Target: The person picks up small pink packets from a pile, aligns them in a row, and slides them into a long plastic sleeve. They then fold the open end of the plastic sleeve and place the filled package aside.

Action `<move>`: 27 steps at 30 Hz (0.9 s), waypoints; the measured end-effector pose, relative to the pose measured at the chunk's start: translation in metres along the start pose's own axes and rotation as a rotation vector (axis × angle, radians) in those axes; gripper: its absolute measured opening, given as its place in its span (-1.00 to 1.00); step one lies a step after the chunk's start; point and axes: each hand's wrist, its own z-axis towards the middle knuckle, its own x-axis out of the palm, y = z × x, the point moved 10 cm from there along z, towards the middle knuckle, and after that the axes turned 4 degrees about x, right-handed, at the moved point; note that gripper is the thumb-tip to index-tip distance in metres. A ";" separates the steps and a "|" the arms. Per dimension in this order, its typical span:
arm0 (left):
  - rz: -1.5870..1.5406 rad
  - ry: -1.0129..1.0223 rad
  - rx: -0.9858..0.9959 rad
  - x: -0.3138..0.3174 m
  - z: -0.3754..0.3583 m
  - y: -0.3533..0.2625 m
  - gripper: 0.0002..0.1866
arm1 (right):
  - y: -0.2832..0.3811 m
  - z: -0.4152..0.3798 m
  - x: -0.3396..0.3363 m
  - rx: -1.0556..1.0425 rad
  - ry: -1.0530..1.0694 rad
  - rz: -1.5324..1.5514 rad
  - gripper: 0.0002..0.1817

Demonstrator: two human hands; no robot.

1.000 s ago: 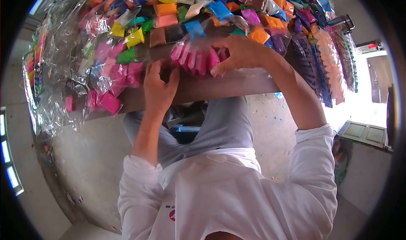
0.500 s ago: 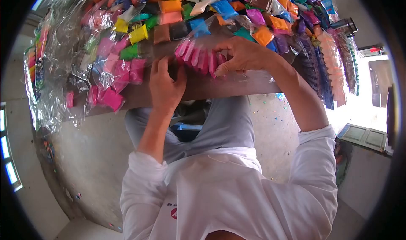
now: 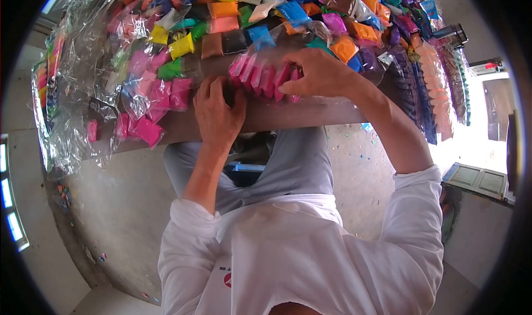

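On the brown table (image 3: 310, 113), the right hand (image 3: 327, 75) pinches one end of a row of bright-pink plastic packets (image 3: 258, 77), seemingly to keep them aligned, while the left hand (image 3: 217, 114) curls beside the other, its grip unclear.

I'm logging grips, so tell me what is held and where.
The right hand holds the row of pink packets by its right end; whether the left hand grips anything cannot be told.
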 end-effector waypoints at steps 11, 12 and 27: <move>-0.016 -0.016 0.018 -0.001 -0.001 -0.001 -0.70 | -0.006 -0.005 -0.003 -0.007 0.120 0.057 -0.35; -0.016 -0.017 0.017 -0.002 -0.001 -0.001 -0.70 | -0.007 -0.007 -0.004 -0.009 0.123 0.098 -0.32; -0.027 -0.040 0.012 -0.002 -0.005 0.001 -0.66 | -0.002 -0.015 -0.023 0.010 -0.066 0.097 -0.53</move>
